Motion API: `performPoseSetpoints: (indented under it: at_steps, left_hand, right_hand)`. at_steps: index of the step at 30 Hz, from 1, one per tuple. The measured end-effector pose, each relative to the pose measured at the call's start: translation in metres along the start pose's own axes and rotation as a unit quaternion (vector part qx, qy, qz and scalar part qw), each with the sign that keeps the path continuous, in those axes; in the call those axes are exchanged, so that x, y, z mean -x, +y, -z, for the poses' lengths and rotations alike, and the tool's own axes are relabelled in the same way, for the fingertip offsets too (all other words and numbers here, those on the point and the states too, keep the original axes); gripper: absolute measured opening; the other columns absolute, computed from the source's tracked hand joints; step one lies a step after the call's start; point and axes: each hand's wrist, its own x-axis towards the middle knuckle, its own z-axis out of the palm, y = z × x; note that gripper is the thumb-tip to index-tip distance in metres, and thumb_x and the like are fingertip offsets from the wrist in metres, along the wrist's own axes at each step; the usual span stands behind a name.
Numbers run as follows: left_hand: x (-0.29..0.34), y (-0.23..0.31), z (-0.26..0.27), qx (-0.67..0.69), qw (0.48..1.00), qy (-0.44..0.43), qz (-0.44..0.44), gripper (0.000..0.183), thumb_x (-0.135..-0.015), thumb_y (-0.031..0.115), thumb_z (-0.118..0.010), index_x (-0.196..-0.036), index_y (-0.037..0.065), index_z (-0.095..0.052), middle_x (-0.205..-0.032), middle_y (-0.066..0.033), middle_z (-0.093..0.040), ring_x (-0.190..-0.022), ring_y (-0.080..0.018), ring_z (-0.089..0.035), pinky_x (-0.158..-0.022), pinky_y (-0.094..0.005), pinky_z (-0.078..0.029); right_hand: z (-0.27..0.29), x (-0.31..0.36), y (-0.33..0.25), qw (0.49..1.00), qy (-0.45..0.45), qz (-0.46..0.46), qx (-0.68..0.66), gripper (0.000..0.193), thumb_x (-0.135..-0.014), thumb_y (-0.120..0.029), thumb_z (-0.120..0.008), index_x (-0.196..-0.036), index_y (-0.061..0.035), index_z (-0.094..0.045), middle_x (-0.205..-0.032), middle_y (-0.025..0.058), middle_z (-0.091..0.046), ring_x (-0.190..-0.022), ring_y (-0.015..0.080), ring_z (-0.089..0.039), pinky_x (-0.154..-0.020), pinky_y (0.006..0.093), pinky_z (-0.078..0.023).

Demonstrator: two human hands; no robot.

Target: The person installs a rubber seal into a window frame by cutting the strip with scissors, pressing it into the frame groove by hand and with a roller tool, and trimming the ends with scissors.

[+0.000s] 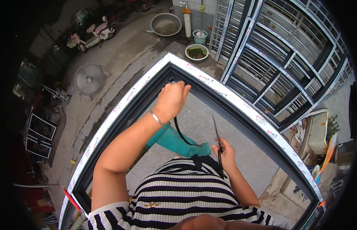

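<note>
A large window frame, dark inside with white printed film on its outer face, surrounds me. At its far corner my left hand, with a silver bangle at the wrist, is closed on a black rubber strip. The strip curves down from the hand toward my waist; its upper end in the corner is hidden by the fingers. Lower and to the right, inside the frame's opening, my right hand grips a pair of scissors by the dark handles. Their blades point away from me and look closed, apart from the strip.
Teal fabric lies below the left forearm. Several barred metal frames lean at the far right. A grey basin, a white bowl, a fan and a pink scooter stand beyond the frame. A red-handled tool rests at the left edge.
</note>
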Motion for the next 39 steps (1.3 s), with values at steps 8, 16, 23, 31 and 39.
performPoseSetpoints:
  at_steps: [8,16,23,31,39]
  left_hand:
    - [-0.063,-0.039,0.056,-0.172,0.980,-0.007,-0.103,0.015,-0.085,0.023,-0.072,-0.095,0.013,-0.074,-0.088,-0.0102,-0.072,-0.086,-0.0340,-0.069,-0.073,-0.0441,-0.054]
    - [-0.078,-0.044,0.045,-0.062,0.991,-0.082,-0.088,0.018,-0.083,0.022,-0.071,-0.099,0.015,-0.075,-0.091,-0.0130,-0.074,-0.089,-0.0346,-0.070,-0.080,-0.0453,-0.055]
    - [-0.074,-0.070,0.028,0.056,0.994,-0.069,-0.062,0.020,-0.086,0.027,-0.071,-0.102,0.015,-0.074,-0.088,-0.0135,-0.073,-0.087,-0.0347,-0.069,-0.078,-0.0451,-0.054]
    - [-0.069,-0.079,0.019,0.079,0.992,-0.021,-0.092,0.020,-0.087,0.029,-0.070,-0.102,0.015,-0.073,-0.088,-0.0134,-0.073,-0.087,-0.0353,-0.069,-0.078,-0.0463,-0.054]
    - [-0.066,-0.079,0.019,0.073,0.993,-0.016,-0.086,0.020,-0.087,0.029,-0.069,-0.104,0.018,-0.072,-0.092,-0.0126,-0.074,-0.091,-0.0357,-0.069,-0.079,-0.0469,-0.055]
  right_hand:
    - [-0.061,-0.049,-0.078,0.999,-0.025,0.026,-0.031,0.046,-0.088,-0.036,-0.073,-0.118,-0.0023,-0.064,-0.076,0.0137,-0.066,-0.070,0.0249,-0.065,-0.066,0.0363,-0.050]
    - [-0.083,-0.076,-0.110,1.000,-0.010,0.015,0.024,0.045,-0.087,-0.041,-0.072,-0.115,-0.0063,-0.070,-0.075,0.0153,-0.068,-0.072,0.0330,-0.068,-0.068,0.0413,-0.051]
    - [-0.084,-0.086,-0.115,0.997,0.017,0.008,0.070,0.045,-0.084,-0.044,-0.075,-0.114,-0.0106,-0.072,-0.074,0.0133,-0.069,-0.072,0.0324,-0.069,-0.069,0.0423,-0.052]
    - [-0.071,-0.093,-0.123,0.992,0.019,0.019,0.123,0.048,-0.081,-0.043,-0.078,-0.115,-0.0097,-0.074,-0.072,0.0122,-0.067,-0.067,0.0292,-0.067,-0.065,0.0395,-0.051]
    - [-0.060,-0.095,-0.134,0.980,0.010,0.040,0.196,0.047,-0.083,-0.042,-0.077,-0.116,-0.0094,-0.074,-0.068,0.0114,-0.065,-0.064,0.0283,-0.065,-0.063,0.0400,-0.050]
